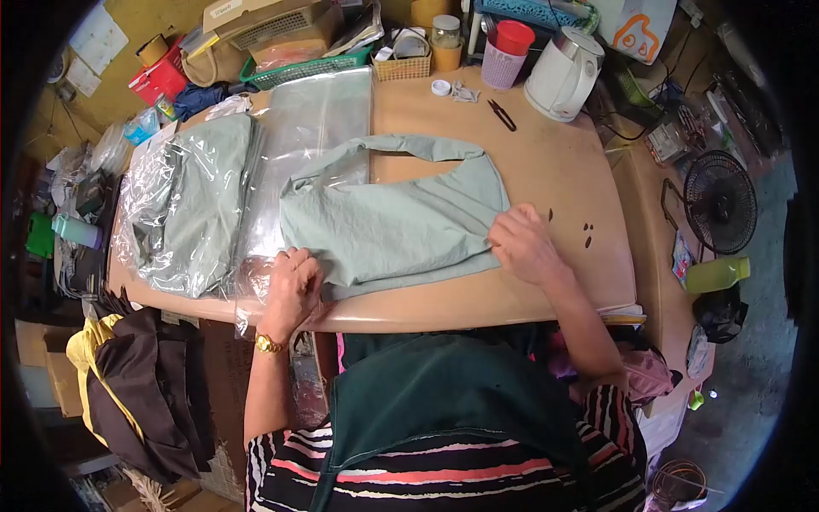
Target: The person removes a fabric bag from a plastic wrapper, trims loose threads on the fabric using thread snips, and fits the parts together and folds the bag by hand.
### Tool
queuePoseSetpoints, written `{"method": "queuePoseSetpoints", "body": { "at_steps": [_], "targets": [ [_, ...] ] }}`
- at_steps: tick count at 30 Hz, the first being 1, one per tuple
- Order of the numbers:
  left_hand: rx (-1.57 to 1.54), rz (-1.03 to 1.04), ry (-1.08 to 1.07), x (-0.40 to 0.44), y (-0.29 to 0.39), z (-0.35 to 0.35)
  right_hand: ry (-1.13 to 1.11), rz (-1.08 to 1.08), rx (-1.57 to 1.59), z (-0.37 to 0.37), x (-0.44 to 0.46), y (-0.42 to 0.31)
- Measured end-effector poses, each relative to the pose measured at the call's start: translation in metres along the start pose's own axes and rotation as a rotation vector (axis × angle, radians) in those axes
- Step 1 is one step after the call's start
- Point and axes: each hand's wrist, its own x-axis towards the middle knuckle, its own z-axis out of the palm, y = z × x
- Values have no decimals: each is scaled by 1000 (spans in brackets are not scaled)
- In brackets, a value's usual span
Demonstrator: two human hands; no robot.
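From far away, I'm seeing the left hand (294,290) curling over the near left corner of the green cloth (397,226); I can't tell if it is gripping. The right hand (527,243) is pinching the right edge. The cloth is lying on the table (589,179), its long way running side to side, its loop (405,143) pointing away.

The cloth (397,224) between my left hand (296,286) and right hand (522,245) is plain pale green. The watch (268,344) behind my left hand is gold; the tabletop (554,162) beneath is tan. Behind both hands, my shirt (444,471) is black with coral and white stripes.
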Motion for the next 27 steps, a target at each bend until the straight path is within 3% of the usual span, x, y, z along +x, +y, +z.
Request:
{"method": "queuePoseSetpoints", "body": {
  "at_steps": [3, 5, 6, 8, 9, 11, 12, 14, 17, 19, 21, 24, 26, 27],
  "targets": [
    [97, 76, 33, -4, -6, 4, -13, 94, 223, -1, -8, 14],
    [84, 41, 54, -8, -10, 6, -43, 707, 781, 1, -14, 12],
    [81, 42, 54, -6, -9, 7, -43, 709, 779, 0, -13, 14],
    [-107, -71, 221, 0, -3, 2, -27, 455, 687, -2, -8, 16],
    [-106, -68, 221, 0, -2, -2, -24, 455, 686, -7, -9, 16],
    [-23, -78, 109, -2, -6, -11, -59, 397, 498, -19, -10, 19],
    [-26, 14, 98, -5, -13, -10, -62, 397, 498, -21, -9, 18],
    [-10, 12, 35, -7, -12, -5, -169, 146, 127, -24, -10, 11],
    [29, -20, 7, -11, -2, -2, -4, 219, 198, -11, -14, -7],
    [-1, 168, 112, -22, -6, 6, 29, 227, 310, -12, -20, -14],
    [43, 206, 17, -33, -3, 7, 51, 237, 439, -8, -31, -18],
    [53, 216, -23, -33, -2, 12, 197, 111, 262, 13, -54, -7],
    [42, 159, -139, -32, -5, 19, 163, -238, 7, 17, -58, -4],
    [45, 160, -131, -31, -3, 19, 165, -244, 2, 17, -59, -7]
  ]
}}
